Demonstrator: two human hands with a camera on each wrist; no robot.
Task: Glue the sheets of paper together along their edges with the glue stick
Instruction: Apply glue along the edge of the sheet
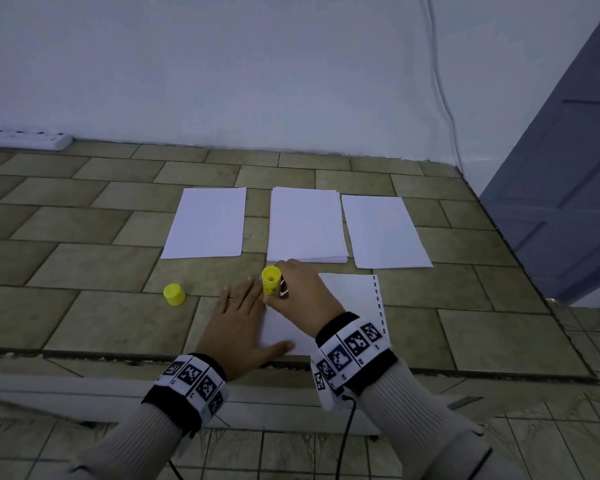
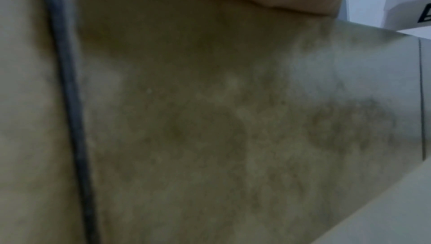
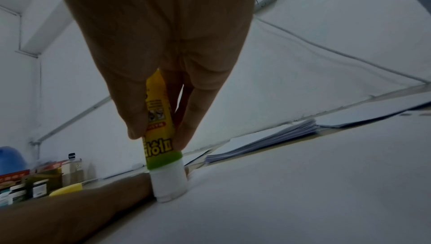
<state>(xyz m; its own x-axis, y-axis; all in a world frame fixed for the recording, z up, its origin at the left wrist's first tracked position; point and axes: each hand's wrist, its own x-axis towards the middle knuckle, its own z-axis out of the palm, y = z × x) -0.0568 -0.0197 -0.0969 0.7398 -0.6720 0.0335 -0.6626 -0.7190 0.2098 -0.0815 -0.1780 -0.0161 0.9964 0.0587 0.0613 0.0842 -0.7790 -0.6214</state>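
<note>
Now gluing: stick pressed to the near sheet's left edge

Largest first: a tiled floor (image 1: pixel 94 265) carries everything. At the far side lie three lots of white paper in a row: a left sheet (image 1: pixel 207 223), a middle stack (image 1: pixel 305 225) and a right sheet (image 1: pixel 383 232). Nearer lies the working sheet (image 1: pixel 347 299). The left hand (image 1: pixel 238 327) lies spread flat, pinning its left edge. The right hand (image 1: pixel 300 294) pinches the yellow glue stick (image 3: pixel 161 133) upright, white tip down on that edge. The yellow cap (image 1: pixel 174 294) stands to the left, apart. Paper this thin likely buckles and slides, so holding it flat beside the stick seems wise; the rigid, light barrel suits a low grip.
</note>
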